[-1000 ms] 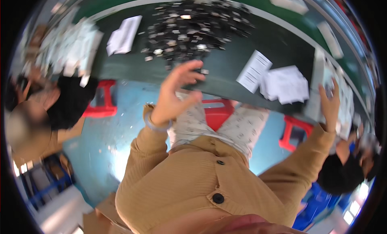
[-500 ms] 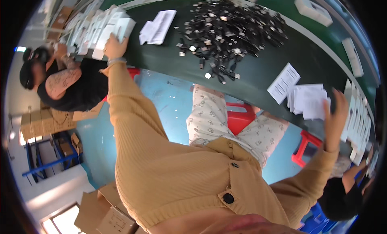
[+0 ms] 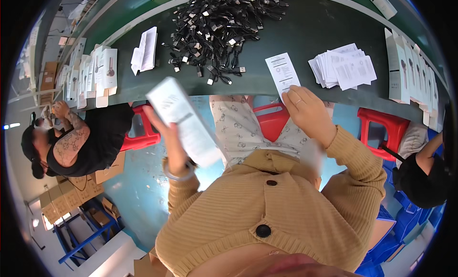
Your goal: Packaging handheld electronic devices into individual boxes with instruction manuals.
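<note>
The person's left hand [image 3: 164,129], at centre left of the frame, holds one long white box [image 3: 183,122] clear of the desk [image 3: 267,81], tilted with its upper end toward the upper left. The grip is clamped on the box; most of the fingers are hidden behind it. The right hand [image 3: 307,112], right of centre, rests at the near edge of the desk with its fingertips on the lower end of one printed leaflet [image 3: 283,72], which lies flat and apart from the rest. That grip is not closed: the fingers lie together on the paper, pressing rather than pinching.

Step in hand, as a judgement: a box has been picked up and a leaflet is being drawn toward it, so packing of one unit looks to be at its start. The next move would call for lifting the leaflet off the desk and opening an end of the box, which needs both hands at the box.

Count of items:
- Box in hand: one.
- Single leaflet: one.
- Leaflet stack [image 3: 342,68], right of the single sheet: one fanned stack; sheets cannot be counted.
- Black cables [image 3: 222,24], upper centre: one heap; too tangled to count.
- Folded papers [image 3: 145,50], upper left: one small pile.
- Upright box rows [image 3: 411,69] at right and at upper left: two rows.
</note>
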`<action>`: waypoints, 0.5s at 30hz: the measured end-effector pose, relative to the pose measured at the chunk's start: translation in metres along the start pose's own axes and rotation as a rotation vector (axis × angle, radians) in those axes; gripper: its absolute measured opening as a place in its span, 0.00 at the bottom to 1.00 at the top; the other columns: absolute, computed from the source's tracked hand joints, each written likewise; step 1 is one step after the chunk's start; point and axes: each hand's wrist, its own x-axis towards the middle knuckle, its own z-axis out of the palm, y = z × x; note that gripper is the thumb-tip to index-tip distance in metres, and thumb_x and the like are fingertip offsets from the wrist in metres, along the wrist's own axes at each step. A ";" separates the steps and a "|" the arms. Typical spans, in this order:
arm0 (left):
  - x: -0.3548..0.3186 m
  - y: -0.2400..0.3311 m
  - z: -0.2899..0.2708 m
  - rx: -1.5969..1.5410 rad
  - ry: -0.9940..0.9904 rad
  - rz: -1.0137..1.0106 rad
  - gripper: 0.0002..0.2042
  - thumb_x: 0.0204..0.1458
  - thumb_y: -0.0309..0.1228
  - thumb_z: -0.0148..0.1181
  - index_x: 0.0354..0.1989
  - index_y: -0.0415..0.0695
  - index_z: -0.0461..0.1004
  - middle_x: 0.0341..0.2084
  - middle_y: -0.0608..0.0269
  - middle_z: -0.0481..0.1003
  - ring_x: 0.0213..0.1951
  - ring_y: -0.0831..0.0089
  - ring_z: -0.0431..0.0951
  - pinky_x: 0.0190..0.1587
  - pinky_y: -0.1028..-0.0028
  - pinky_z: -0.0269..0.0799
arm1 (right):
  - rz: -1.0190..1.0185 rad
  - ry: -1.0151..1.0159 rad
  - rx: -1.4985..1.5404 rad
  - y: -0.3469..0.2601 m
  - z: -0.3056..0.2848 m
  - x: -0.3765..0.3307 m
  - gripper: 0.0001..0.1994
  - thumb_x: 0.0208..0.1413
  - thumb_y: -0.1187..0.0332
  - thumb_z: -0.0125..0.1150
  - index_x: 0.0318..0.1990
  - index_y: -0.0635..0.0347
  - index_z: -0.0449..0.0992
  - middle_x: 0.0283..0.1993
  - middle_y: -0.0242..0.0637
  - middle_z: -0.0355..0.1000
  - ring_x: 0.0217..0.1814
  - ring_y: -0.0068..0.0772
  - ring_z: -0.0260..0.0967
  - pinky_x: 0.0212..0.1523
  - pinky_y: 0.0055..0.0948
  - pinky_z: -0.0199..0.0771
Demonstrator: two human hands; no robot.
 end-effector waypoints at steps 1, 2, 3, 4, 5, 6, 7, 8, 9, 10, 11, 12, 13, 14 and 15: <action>-0.015 -0.005 0.006 0.017 -0.067 -0.074 0.36 0.60 0.35 0.42 0.69 0.40 0.28 0.70 0.54 0.34 0.69 0.63 0.38 0.68 0.66 0.34 | 0.012 0.012 0.063 0.000 0.000 -0.005 0.17 0.33 0.72 0.64 0.35 0.69 0.74 0.36 0.41 0.67 0.45 0.41 0.68 0.47 0.38 0.71; -0.042 -0.026 0.002 -0.150 -0.034 -0.301 0.34 0.61 0.34 0.41 0.69 0.42 0.29 0.69 0.54 0.39 0.68 0.63 0.43 0.67 0.66 0.38 | 0.005 0.016 0.067 -0.001 -0.003 -0.007 0.17 0.33 0.72 0.64 0.35 0.69 0.74 0.36 0.41 0.67 0.45 0.41 0.68 0.47 0.38 0.71; -0.064 -0.037 0.000 -0.220 0.025 -0.374 0.33 0.61 0.34 0.40 0.70 0.44 0.30 0.68 0.54 0.43 0.67 0.62 0.48 0.66 0.66 0.44 | 0.031 0.051 0.237 -0.001 -0.009 -0.006 0.15 0.33 0.74 0.63 0.34 0.67 0.74 0.36 0.41 0.67 0.46 0.42 0.68 0.46 0.38 0.70; -0.083 -0.041 0.002 -0.286 0.085 -0.447 0.31 0.62 0.34 0.39 0.70 0.46 0.32 0.66 0.54 0.47 0.65 0.61 0.53 0.65 0.65 0.49 | 0.060 0.087 0.410 -0.001 -0.015 -0.007 0.13 0.34 0.77 0.62 0.34 0.65 0.74 0.37 0.41 0.68 0.47 0.43 0.68 0.45 0.39 0.70; -0.103 -0.040 0.002 -0.361 0.217 -0.506 0.30 0.62 0.34 0.37 0.70 0.49 0.33 0.65 0.54 0.50 0.62 0.61 0.57 0.63 0.64 0.54 | 0.154 0.070 0.611 -0.006 -0.020 -0.012 0.11 0.37 0.80 0.58 0.32 0.61 0.75 0.42 0.41 0.69 0.49 0.44 0.68 0.46 0.37 0.69; -0.119 -0.037 0.003 -0.434 0.354 -0.561 0.28 0.62 0.34 0.36 0.70 0.51 0.35 0.63 0.54 0.53 0.60 0.60 0.62 0.61 0.64 0.59 | 0.200 0.089 0.851 -0.010 -0.025 -0.012 0.09 0.39 0.80 0.57 0.32 0.60 0.75 0.46 0.41 0.69 0.50 0.43 0.67 0.48 0.36 0.68; -0.127 -0.028 0.008 -0.413 0.421 -0.586 0.26 0.64 0.37 0.34 0.69 0.52 0.39 0.62 0.56 0.56 0.57 0.60 0.65 0.59 0.63 0.63 | 0.243 0.095 1.085 -0.014 -0.030 -0.013 0.08 0.42 0.81 0.56 0.31 0.59 0.75 0.50 0.42 0.69 0.52 0.42 0.67 0.49 0.36 0.66; -0.136 -0.038 0.000 -0.533 0.413 -0.661 0.25 0.63 0.42 0.34 0.67 0.51 0.45 0.58 0.57 0.61 0.56 0.60 0.67 0.58 0.62 0.64 | 0.321 0.036 1.428 -0.022 -0.025 -0.016 0.06 0.46 0.81 0.54 0.29 0.60 0.74 0.58 0.42 0.65 0.55 0.39 0.65 0.53 0.35 0.64; -0.143 -0.050 -0.007 -0.654 0.405 -0.732 0.25 0.62 0.46 0.34 0.65 0.49 0.52 0.55 0.59 0.66 0.55 0.61 0.69 0.57 0.61 0.65 | 0.403 -0.032 1.702 -0.031 -0.018 -0.015 0.05 0.48 0.80 0.54 0.29 0.59 0.74 0.61 0.43 0.62 0.58 0.38 0.62 0.55 0.36 0.61; -0.139 -0.045 0.001 -0.739 0.406 -0.805 0.27 0.61 0.53 0.33 0.62 0.48 0.58 0.54 0.61 0.68 0.56 0.61 0.68 0.58 0.60 0.63 | 0.491 -0.111 1.977 -0.044 -0.006 -0.016 0.04 0.49 0.78 0.53 0.28 0.59 0.73 0.64 0.43 0.59 0.61 0.37 0.59 0.58 0.36 0.59; -0.139 -0.058 0.004 -0.778 0.365 -0.809 0.31 0.60 0.58 0.32 0.62 0.49 0.58 0.54 0.62 0.68 0.56 0.61 0.68 0.58 0.61 0.62 | 0.508 -0.153 2.037 -0.056 0.015 -0.022 0.06 0.53 0.73 0.49 0.26 0.58 0.71 0.68 0.44 0.53 0.67 0.37 0.53 0.62 0.36 0.53; -0.136 -0.062 0.010 -0.774 0.320 -0.792 0.32 0.59 0.60 0.31 0.63 0.49 0.57 0.55 0.62 0.67 0.56 0.61 0.67 0.59 0.62 0.62 | 0.571 -0.182 2.232 -0.069 0.036 -0.024 0.07 0.54 0.71 0.47 0.26 0.58 0.71 0.69 0.44 0.52 0.69 0.38 0.50 0.63 0.36 0.51; -0.130 -0.063 0.021 -0.769 0.273 -0.778 0.34 0.58 0.62 0.30 0.63 0.49 0.56 0.57 0.62 0.66 0.57 0.62 0.66 0.59 0.62 0.62 | 0.641 -0.210 2.426 -0.082 0.055 -0.025 0.09 0.55 0.69 0.45 0.26 0.58 0.70 0.70 0.45 0.50 0.71 0.38 0.47 0.64 0.36 0.48; -0.122 -0.057 0.039 -0.678 0.243 -0.706 0.36 0.57 0.63 0.29 0.66 0.49 0.50 0.59 0.61 0.62 0.59 0.66 0.63 0.59 0.64 0.62 | 0.717 -0.253 2.564 -0.091 0.073 -0.026 0.09 0.55 0.68 0.44 0.26 0.58 0.69 0.71 0.45 0.49 0.74 0.40 0.42 0.67 0.35 0.46; -0.121 -0.063 0.047 -0.526 0.209 -0.652 0.36 0.58 0.62 0.29 0.67 0.49 0.46 0.61 0.60 0.59 0.60 0.65 0.62 0.59 0.63 0.61 | 0.719 -0.273 2.569 -0.101 0.084 -0.026 0.09 0.55 0.68 0.44 0.26 0.58 0.69 0.71 0.45 0.49 0.74 0.40 0.42 0.67 0.35 0.46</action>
